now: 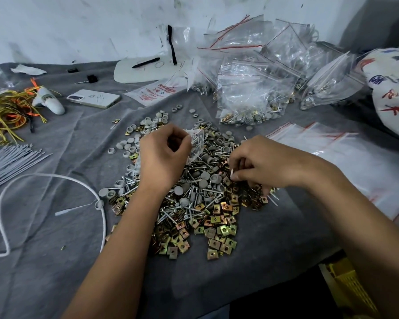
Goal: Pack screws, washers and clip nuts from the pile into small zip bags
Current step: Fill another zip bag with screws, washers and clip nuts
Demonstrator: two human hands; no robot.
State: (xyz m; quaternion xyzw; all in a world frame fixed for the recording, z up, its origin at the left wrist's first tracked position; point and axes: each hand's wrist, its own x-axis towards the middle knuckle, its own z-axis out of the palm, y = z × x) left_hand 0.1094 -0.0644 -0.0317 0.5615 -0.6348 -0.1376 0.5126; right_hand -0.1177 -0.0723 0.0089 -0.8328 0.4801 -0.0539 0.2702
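Many filled bags [251, 97] already lay at the back of the tabletop [55, 272], but a big pile [194, 199] was left. The left hand [164, 155] pinched a small zip bag [197, 143] over the pile. The right hand [258, 164] pinched up bits from it.

A grey cloth [55, 268] covers the counter; a white phone [93, 98] lies face down on it at the back left; just left of the phone sits a white plastic piece [50, 101] beside a tangle of yellow and orange ties [6, 113]; a bundle of grey cable ties [9, 161] fans out at the left edge; a white cord [55, 178] loops across the cloth in front of it; a black pen [145, 62] rests on a white sheet [143, 72] near the scuffed white wall [78, 26]; a printed cloth bag [392, 88] slumps at the far right; a yellow crate [352, 288] shows below the counter edge.
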